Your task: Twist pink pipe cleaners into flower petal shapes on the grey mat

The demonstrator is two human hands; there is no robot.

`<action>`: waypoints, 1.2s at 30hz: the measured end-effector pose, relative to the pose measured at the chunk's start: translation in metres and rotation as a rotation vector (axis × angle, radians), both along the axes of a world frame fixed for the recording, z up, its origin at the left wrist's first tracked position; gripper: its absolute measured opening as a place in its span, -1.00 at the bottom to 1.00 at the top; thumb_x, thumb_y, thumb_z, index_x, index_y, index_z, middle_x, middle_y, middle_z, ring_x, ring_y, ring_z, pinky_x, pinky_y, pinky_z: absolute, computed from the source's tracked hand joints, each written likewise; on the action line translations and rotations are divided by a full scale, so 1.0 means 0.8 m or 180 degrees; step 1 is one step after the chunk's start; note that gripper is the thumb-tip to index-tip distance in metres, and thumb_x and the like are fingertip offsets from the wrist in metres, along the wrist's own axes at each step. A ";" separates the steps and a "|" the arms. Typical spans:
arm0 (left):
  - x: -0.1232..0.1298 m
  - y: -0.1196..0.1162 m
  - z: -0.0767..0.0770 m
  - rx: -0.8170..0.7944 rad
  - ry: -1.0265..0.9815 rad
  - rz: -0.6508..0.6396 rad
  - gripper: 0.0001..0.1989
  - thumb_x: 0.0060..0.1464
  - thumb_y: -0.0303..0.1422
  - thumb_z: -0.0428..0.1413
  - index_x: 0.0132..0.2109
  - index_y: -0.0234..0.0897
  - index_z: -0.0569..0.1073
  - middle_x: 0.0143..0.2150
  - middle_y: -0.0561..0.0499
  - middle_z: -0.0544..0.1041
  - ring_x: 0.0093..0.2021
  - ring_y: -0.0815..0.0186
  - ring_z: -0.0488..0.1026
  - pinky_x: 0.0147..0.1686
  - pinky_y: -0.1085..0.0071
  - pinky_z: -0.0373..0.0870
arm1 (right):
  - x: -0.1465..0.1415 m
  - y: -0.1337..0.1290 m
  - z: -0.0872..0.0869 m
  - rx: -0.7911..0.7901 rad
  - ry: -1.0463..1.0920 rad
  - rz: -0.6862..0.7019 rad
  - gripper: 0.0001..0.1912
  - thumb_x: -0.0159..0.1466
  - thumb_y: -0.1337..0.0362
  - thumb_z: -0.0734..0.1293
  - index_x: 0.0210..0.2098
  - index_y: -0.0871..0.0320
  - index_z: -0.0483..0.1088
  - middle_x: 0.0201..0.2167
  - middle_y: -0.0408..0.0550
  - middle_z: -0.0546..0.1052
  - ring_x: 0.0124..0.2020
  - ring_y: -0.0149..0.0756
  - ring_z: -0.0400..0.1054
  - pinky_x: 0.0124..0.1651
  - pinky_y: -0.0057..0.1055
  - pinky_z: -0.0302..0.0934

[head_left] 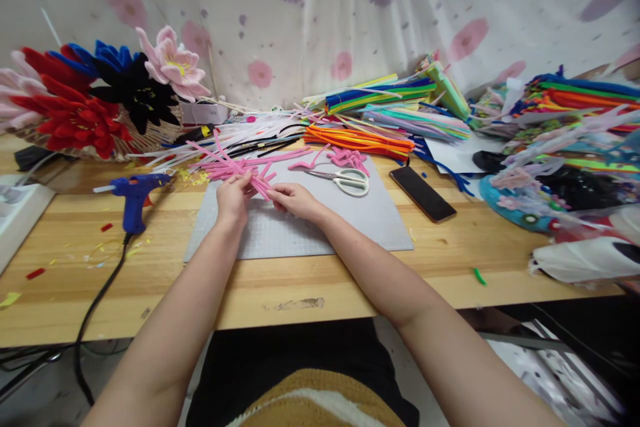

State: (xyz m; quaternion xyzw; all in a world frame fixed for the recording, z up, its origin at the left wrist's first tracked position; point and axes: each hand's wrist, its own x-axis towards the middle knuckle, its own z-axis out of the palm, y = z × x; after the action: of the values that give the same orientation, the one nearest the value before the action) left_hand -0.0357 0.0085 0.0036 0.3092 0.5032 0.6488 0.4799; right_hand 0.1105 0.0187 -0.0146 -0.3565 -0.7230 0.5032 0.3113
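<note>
Several pink pipe cleaners point(257, 183) cross between my two hands, above the grey cutting mat point(300, 235). My left hand point(234, 197) is closed around the bunch at its left side. At the lower right ends, the fingers of my right hand point(295, 202) pinch the same pipe cleaners. More pink stems lie behind my left hand on the mat's far edge. Scissors point(350, 181) with pale handles rest beyond my right hand. Behind them is a looped pink pipe-cleaner piece point(349, 159), and a smaller bent pink strip point(311, 161) sits to its left.
A blue glue gun point(134, 199) with a black cord stands at left. Fuzzy flowers point(85, 117) fill a basket behind it. Coloured pipe-cleaner bundles point(360, 140) line the back. A phone point(423, 193) lies right of the mat, with bagged craft pieces point(565, 187) farther right.
</note>
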 end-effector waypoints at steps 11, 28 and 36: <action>-0.010 0.006 -0.008 0.0156 0.0615 0.0418 -0.67 -0.15 -0.21 0.20 -0.53 -0.28 0.21 -0.66 0.18 0.26 -0.67 0.51 0.24 -0.61 0.51 0.33 | 0.007 0.009 -0.004 0.1486 -0.1565 -0.1144 -0.82 0.13 0.19 0.29 -0.33 0.16 0.40 -0.34 -0.02 0.43 -0.25 -0.30 0.23 -0.16 -0.37 0.07; 0.015 -0.013 -0.012 0.0191 0.0893 -0.0510 -0.83 -0.19 -0.33 0.23 -0.45 -0.34 0.43 -0.60 0.08 0.43 -0.68 0.44 0.35 -0.72 0.58 0.17 | 0.015 0.012 -0.008 0.0527 0.0033 -0.0965 -0.94 0.02 0.34 0.24 -0.48 0.19 0.32 -0.50 -0.20 0.38 -0.43 -0.46 0.22 -0.28 -0.46 0.14; 0.023 -0.017 -0.009 -0.0074 0.0725 -0.0654 -0.75 -0.27 -0.28 0.26 -0.51 -0.34 0.38 -0.60 0.04 0.46 -0.65 0.39 0.39 -0.69 0.54 0.24 | 0.008 0.006 -0.001 -0.0825 0.1464 -0.0986 -0.83 0.02 0.28 0.32 -0.42 0.18 0.25 -0.52 -0.21 0.40 -0.46 -0.48 0.35 -0.36 -0.49 0.29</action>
State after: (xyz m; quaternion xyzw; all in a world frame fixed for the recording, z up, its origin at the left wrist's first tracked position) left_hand -0.0176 -0.0051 -0.0035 0.4250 0.5276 0.5512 0.4871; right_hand 0.1167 0.0235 -0.0156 -0.3759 -0.5004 0.6053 0.4919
